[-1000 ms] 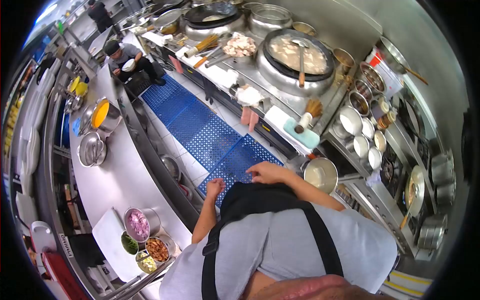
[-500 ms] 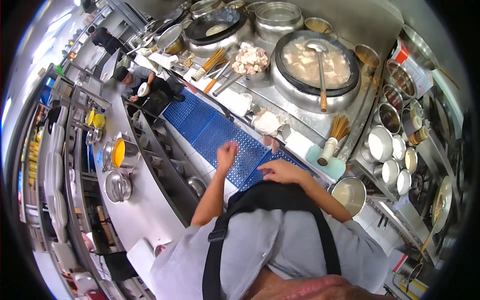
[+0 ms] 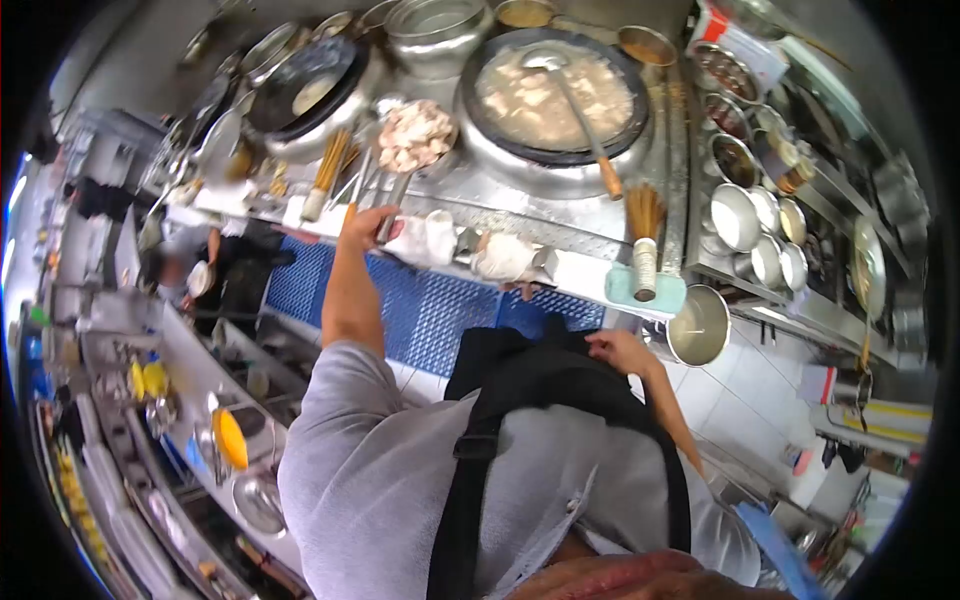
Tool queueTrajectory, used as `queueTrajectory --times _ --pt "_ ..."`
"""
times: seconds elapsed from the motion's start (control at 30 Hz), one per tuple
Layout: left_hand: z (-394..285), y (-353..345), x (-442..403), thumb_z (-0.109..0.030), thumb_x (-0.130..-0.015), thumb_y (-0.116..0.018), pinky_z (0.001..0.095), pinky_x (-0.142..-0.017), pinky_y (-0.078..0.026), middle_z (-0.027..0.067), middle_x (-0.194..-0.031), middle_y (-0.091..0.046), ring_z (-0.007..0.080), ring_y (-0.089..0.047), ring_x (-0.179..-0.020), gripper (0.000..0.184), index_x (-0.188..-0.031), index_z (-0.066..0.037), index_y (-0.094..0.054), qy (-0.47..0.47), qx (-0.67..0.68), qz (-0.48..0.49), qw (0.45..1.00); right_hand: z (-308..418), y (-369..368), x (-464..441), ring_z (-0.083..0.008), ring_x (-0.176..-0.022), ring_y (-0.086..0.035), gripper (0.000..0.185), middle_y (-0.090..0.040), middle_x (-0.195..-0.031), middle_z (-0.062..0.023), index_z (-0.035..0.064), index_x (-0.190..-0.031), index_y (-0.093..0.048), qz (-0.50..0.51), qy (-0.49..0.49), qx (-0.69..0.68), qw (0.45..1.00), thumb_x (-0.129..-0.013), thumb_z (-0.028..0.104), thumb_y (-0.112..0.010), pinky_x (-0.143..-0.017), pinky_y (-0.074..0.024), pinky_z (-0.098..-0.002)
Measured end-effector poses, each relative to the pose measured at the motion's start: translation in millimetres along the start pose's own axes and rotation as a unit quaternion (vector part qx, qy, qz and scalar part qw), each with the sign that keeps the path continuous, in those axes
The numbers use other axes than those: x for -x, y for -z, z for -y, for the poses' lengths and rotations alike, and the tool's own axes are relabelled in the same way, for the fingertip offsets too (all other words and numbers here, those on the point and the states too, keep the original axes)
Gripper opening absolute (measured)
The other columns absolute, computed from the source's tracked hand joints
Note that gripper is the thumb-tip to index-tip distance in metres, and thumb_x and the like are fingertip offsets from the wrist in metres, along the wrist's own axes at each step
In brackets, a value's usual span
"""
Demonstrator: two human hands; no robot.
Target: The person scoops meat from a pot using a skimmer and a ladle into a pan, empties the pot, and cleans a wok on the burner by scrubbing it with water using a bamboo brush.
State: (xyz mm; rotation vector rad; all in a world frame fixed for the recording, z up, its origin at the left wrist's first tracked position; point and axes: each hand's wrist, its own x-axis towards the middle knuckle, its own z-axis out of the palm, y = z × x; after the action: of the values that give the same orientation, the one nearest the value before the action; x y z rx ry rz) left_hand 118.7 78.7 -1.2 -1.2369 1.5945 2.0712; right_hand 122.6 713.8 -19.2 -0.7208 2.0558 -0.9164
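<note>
My left hand [image 3: 368, 229] reaches to the front of the stove, its fingers closed around the metal handle [image 3: 394, 207] of a long-handled pan or strainer. Pale chunks of raw-looking meat [image 3: 416, 136] are heaped in that vessel. Just right of these fingers lies a crumpled white cloth [image 3: 428, 239]. Low by my black apron [image 3: 530, 365], my right hand [image 3: 617, 351] has its fingers bent in; whether they pinch anything is hidden. Further up, a large wok [image 3: 628, 140] holds cloudy liquid with pale pieces, and a wooden-handled ladle [image 3: 584, 122] rests in it.
A bamboo brush [image 3: 644, 250] stands on a green cloth [image 3: 668, 294] at the stove's front edge. Bowls [image 3: 736, 218] and pots fill the right shelf. A pot [image 3: 699, 326] sits below. Blue mats [image 3: 430, 310] cover the floor. A co-worker [image 3: 190, 270] is at far left.
My left hand has moved from above the floor mats up to the handle of the meat-filled vessel. My right hand has shifted right beside the apron. The view has turned to the right.
</note>
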Motion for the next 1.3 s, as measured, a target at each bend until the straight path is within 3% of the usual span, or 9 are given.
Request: queueTrajectory --times 0.07,0.17,0.23,0.3,0.43,0.53,0.93,1.1,1.3 --pt "7.9 0.3 -10.7 -0.013 -0.098 -0.063 0.0192 -0.043 -0.04 0.0013 -0.073 -0.054 0.0051 -0.046 -0.052 0.012 -0.104 -0.003 -0.059 0.002 0.126 0.133 0.983 -34.2 -22.8 34.4 -0.0216 -0.087 -0.071 0.033 -0.075 -0.099 -0.0133 0.0032 -0.118 -0.072 -0.069 -0.101 -0.031 0.992 -0.089 0.018 -0.074 -0.079 -0.0556 -0.0342" --pt "7.3 -11.6 -5.6 -0.007 -0.095 -0.061 0.0212 -0.041 -0.035 0.0009 -0.068 -0.05 0.0059 -0.044 -0.05 0.011 -0.093 -0.005 -0.051 -0.019 0.171 0.142 0.975 -116.9 -87.8 86.3 -0.0193 -0.082 -0.071 0.032 -0.075 -0.089 -0.0126 0.0031 -0.114 -0.074 -0.155 -0.22 -0.021 0.963 -0.086 0.018 -0.073 -0.073 -0.0543 -0.0338" --pt "12.2 -5.5 6.2 -0.006 -0.095 -0.061 0.0221 -0.04 -0.035 0.0014 -0.068 -0.05 0.0065 -0.044 -0.05 0.013 -0.091 -0.004 -0.049 -0.044 0.154 0.153 0.975 -289.7 -177.8 112.8 -0.0196 -0.077 -0.071 0.028 -0.076 -0.089 -0.0117 0.0026 -0.108 -0.075 -0.039 0.109 0.356 0.927 -0.087 0.02 -0.071 -0.07 -0.0549 -0.0339" --pt "14.8 -0.7 9.2 -0.005 -0.094 -0.061 0.023 -0.04 -0.036 0.0019 -0.069 -0.051 0.0071 -0.045 -0.05 0.015 -0.088 -0.005 -0.047 -0.078 0.131 0.145 0.978 -230.1 -203.2 136.5 -0.0207 -0.08 -0.071 0.029 -0.075 -0.096 -0.0097 0.0057 -0.109 -0.074 -0.032 -0.149 0.089 0.984 -0.088 0.024 -0.069 -0.069 -0.0563 -0.0364" --pt "10.7 1.8 7.4 -0.003 -0.094 -0.061 0.0247 -0.04 -0.038 0.0032 -0.069 -0.053 0.008 -0.046 -0.05 0.016 -0.082 -0.004 -0.05 -0.087 0.124 0.125 0.981 -146.9 -229.6 183.1 -0.0214 -0.081 -0.072 0.028 -0.075 -0.098 -0.0084 0.0078 -0.11 -0.073 -0.123 -0.406 -0.18 0.887 -0.089 0.026 -0.067 -0.069 -0.057 -0.0379" --pt "9.3 1.0 -13.4 -0.003 -0.094 -0.061 0.0248 -0.04 -0.039 0.0032 -0.068 -0.053 0.0084 -0.046 -0.049 0.013 -0.083 -0.001 -0.055 -0.036 0.149 0.133 0.979 -118.0 -236.9 198.9 -0.0215 -0.081 -0.071 0.028 -0.075 -0.098 -0.0081 0.0083 -0.11 -0.072 -0.153 -0.427 -0.22 0.863 -0.09 0.027 -0.067 -0.068 -0.0569 -0.0382" --pt "-20.2 -14.8 101.3 -0.005 -0.093 -0.062 0.026 -0.041 -0.042 0.0023 -0.068 -0.051 0.0089 -0.047 -0.051 0.012 -0.096 -0.002 -0.05 -0.162 0.084 0.042 0.982 -110.4 -248.3 217.5 -0.0223 -0.08 -0.071 0.026 -0.073 -0.096 -0.007 0.0104 -0.11 -0.069 -0.186 -0.435 -0.276 0.837 -0.091 0.028 -0.065 -0.066 -0.0567 -0.0393" --pt "-30.3 -60.9 179.6 -0.01 -0.094 -0.066 0.025 -0.041 -0.041 0.0003 -0.069 -0.051 0.0062 -0.047 -0.051 0.018 -0.098 -0.004 -0.05 -0.197 -0.03 0.004 0.98 -142.9 -267.0 221.1 -0.0226 -0.08 -0.071 0.026 -0.073 -0.095 -0.0065 0.0113 -0.109 -0.068 -0.186 -0.412 -0.302 0.839 -0.091 0.029 -0.065 -0.065 -0.0566 -0.0398" --pt "-11.6 -172.5 268.8 -0.011 -0.099 -0.056 0.0228 -0.037 -0.038 -0.0032 -0.065 -0.049 0.0048 -0.042 -0.045 0.004 -0.097 -0.009 -0.054 -0.202 -0.139 0.117 0.962 -204.5 -309.3 238.2 -0.023 -0.079 -0.07 0.025 -0.072 -0.094 -0.0059 0.0124 -0.109 -0.067 -0.219 -0.313 -0.322 0.866 -0.092 0.03 -0.064 -0.064 -0.0565 -0.0404"
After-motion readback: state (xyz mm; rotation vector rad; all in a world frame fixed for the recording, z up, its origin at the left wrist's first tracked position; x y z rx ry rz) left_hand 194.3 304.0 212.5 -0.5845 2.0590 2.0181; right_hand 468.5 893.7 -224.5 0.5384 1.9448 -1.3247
